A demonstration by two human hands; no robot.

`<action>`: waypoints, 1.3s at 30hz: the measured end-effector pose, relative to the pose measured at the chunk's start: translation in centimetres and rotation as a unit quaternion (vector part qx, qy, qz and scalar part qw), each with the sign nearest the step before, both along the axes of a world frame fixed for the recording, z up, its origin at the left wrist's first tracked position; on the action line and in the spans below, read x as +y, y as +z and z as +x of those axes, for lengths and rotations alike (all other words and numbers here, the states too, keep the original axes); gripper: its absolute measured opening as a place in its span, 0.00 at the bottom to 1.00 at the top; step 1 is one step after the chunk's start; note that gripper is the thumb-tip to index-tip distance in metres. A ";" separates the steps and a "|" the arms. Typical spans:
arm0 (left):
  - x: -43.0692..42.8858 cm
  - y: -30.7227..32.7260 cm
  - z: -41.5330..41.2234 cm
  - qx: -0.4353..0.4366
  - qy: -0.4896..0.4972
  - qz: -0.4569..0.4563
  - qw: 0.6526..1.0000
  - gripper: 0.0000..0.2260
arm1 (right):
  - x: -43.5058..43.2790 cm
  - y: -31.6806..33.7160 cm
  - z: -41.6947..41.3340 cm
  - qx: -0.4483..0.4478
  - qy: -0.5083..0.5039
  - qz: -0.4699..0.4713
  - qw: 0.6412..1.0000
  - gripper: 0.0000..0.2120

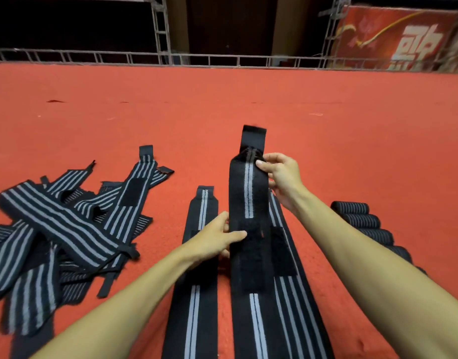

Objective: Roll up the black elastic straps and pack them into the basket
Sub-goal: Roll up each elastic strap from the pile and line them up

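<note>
I hold a black elastic strap (248,193) with a grey centre stripe lifted above the red carpet, its plain black tab end pointing away from me. My right hand (281,174) pinches its right edge near the far end. My left hand (217,237) grips its left edge lower down, by a black velcro patch. A second strap (196,281) lies flat to the left, and a third (295,307) lies under the held one. No basket is in view.
A loose pile of striped straps (67,224) lies on the carpet (352,141) at the left. Several rolled-up straps (362,218) sit in a row at the right. A metal truss rail (222,59) and a red banner (403,40) bound the far edge.
</note>
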State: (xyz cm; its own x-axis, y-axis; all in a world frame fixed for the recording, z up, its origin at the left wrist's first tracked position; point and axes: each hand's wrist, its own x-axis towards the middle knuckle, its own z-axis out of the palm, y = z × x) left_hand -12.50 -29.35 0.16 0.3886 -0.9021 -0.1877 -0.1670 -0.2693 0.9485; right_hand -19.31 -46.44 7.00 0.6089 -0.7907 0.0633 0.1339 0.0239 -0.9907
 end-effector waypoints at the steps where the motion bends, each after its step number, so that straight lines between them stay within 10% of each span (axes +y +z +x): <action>1: 0.7 0.9 -0.6 0.009 -0.028 -0.006 1.000 0.14 | 0.5 0.7 -0.4 -0.013 -0.010 0.023 1.000 0.08; 14: 8.8 5.7 -0.6 0.212 -0.052 -0.107 0.970 0.16 | 5.7 1.6 0.7 0.093 0.007 -0.014 0.996 0.06; 23: 7.7 -0.3 3.7 0.025 0.034 0.064 0.997 0.08 | 4.6 -4.8 4.2 0.194 0.057 -0.015 0.979 0.10; 28: 3.8 -2.6 8.8 -0.109 0.239 -0.004 0.965 0.12 | 4.1 -7.5 6.8 0.207 0.063 -0.023 0.976 0.07; 39: -2.5 -5.5 14.2 -0.187 0.298 -0.026 0.936 0.06 | 1.5 -12.5 10.5 0.220 0.017 -0.146 0.964 0.08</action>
